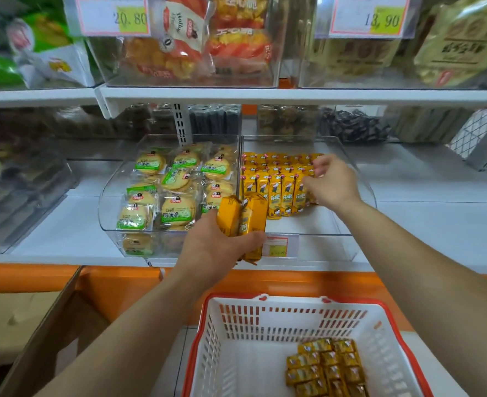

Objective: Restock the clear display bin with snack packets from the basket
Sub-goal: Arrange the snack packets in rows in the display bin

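Observation:
My left hand [216,247] grips a bunch of yellow snack packets [243,217] just in front of the clear display bin [351,173]. Rows of the same yellow packets [276,181] stand upright inside that bin. My right hand [332,181] reaches into the bin at the right end of the rows, fingers loosely curled and touching the packets there; whether it holds one I cannot tell. Below, the white basket with a red rim [236,339] holds several more yellow packets [326,368] in its right corner.
A second clear bin [113,181] of green-labelled round biscuits stands to the left of the yellow one. A price tag [276,246] hangs on the bin's front. An upper shelf [265,96] overhangs with more bins. A cardboard box [36,325] sits lower left.

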